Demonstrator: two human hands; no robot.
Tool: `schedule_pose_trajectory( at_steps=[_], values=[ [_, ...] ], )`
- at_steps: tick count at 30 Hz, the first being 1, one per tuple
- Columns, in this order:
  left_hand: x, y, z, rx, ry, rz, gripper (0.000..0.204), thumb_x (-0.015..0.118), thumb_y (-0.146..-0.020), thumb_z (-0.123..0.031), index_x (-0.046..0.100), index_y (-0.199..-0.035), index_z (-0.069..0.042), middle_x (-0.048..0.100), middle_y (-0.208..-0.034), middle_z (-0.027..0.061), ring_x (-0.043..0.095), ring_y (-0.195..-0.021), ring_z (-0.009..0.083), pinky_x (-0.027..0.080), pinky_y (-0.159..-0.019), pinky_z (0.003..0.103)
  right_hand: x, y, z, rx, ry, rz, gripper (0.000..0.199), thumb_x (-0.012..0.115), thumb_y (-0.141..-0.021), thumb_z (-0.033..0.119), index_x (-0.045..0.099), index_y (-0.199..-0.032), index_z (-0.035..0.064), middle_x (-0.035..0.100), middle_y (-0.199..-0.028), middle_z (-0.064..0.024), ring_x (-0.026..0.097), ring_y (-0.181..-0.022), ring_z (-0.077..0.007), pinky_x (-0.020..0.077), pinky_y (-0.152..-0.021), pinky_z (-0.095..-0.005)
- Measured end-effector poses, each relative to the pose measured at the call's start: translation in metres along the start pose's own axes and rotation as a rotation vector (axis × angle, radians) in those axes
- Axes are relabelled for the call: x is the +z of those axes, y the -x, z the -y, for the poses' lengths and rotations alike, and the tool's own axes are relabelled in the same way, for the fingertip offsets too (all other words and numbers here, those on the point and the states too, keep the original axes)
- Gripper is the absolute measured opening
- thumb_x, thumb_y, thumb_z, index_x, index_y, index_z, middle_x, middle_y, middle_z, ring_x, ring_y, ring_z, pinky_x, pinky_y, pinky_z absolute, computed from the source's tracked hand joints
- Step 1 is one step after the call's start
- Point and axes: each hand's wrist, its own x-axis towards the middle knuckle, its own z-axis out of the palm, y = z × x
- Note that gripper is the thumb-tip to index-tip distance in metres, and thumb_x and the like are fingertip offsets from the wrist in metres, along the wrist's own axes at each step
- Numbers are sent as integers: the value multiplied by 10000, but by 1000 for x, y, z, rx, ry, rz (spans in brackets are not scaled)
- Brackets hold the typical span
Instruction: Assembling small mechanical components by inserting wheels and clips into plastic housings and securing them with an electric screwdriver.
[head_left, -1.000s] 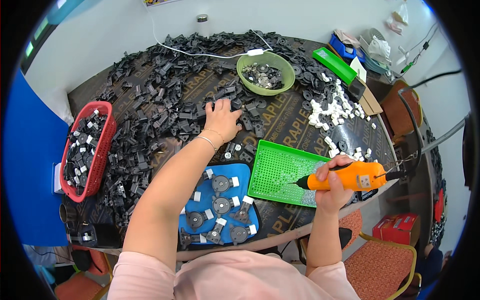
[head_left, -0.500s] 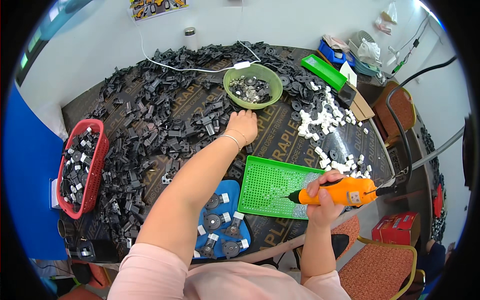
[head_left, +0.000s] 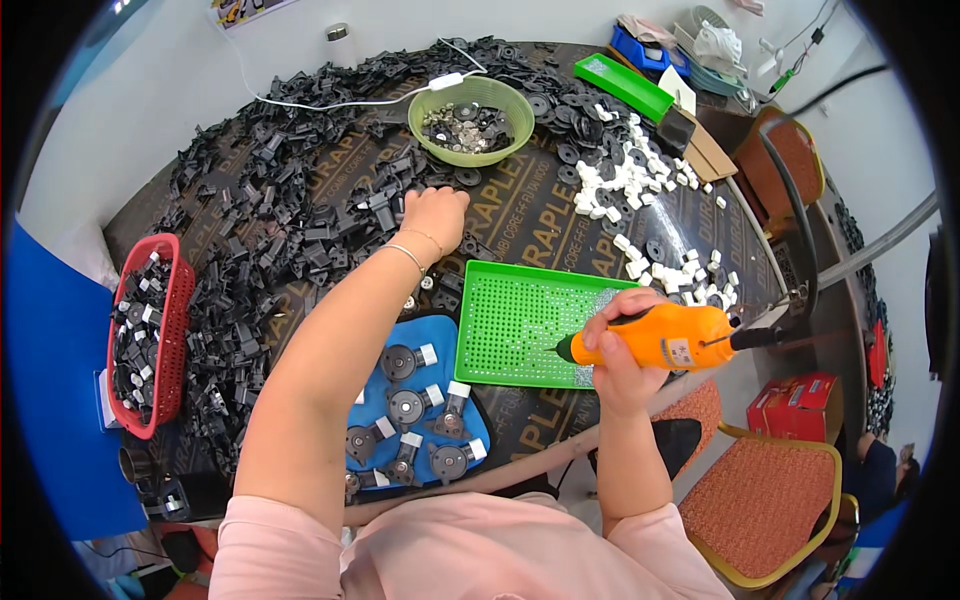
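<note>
- Now, right hand (head_left: 625, 362) wraps tight round the orange driver (head_left: 685, 337), bit pointing left over the green tray (head_left: 500, 322).
- Left hand (head_left: 437, 217), fingers curled, sits beside the black parts (head_left: 380, 208); can't tell whether it's gripping one!
- Near side, left of the tray: wheels (head_left: 407, 405) with white ends on the blue mat (head_left: 445, 347).
- Far middle, green bowl (head_left: 470, 157); white caps (head_left: 600, 190) to its right.
- Red basket (head_left: 174, 350), loaded, at left.

From the person's head, the fisheye view looks steeply down and forward, close over the surface (head_left: 535, 415), setting the left hand (head_left: 437, 217) and right hand (head_left: 625, 358) near mid-frame, the wall (head_left: 530, 18) along the top.
</note>
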Motion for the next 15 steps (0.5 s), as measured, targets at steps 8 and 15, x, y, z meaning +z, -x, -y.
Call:
schedule_pose_trajectory(
  at_steps=[8, 15],
  values=[
    [-12, 11, -10, -95, 22, -49, 161, 666, -688, -97, 589, -828, -84, 575, -929, 99, 517, -1004, 290, 293, -917, 481, 1, -4, 12, -9, 81, 22, 482, 666, -771, 171, 442, -1167, 13, 508, -1054, -114, 573, -848, -203, 475, -763, -330],
    [-52, 45, -4, 62, 640, -306, 179, 666, -710, -111, 554, -823, -29, 579, -828, 123, 577, -783, 249, 459, -703, 336, -9, -17, 0, 64, -294, -1, 806, 597, -768, 589, 357, -1300, 34, 467, -1227, -112, 483, -1115, -265, 374, -954, -386]
  ],
)
